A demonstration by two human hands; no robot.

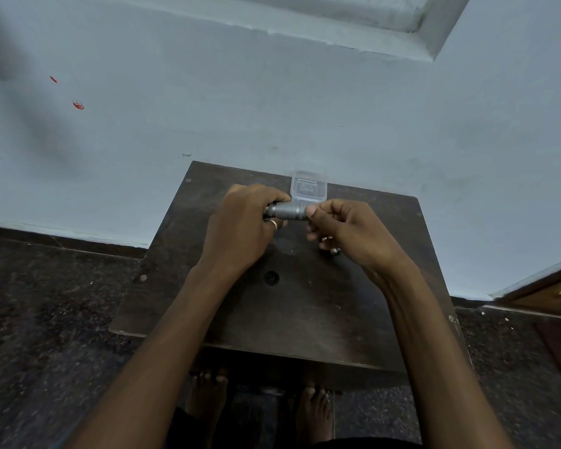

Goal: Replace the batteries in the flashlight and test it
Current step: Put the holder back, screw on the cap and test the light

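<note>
Both hands held the flashlight above the tabletop.

Left hand was wrapped round one end of the flashlight; the right hand pinched the other end in its fingertips. Twisting there likely works best with the barrel held steady and level. Beyond them stood a clear plastic box, near the dark tabletop edge.

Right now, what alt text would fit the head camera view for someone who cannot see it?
Two bare hands hold a grey flashlight level above a dark table: the left hand grips one end, the right hand pinches the other. A clear plastic box stands behind it, by a pale blue wall.
</note>
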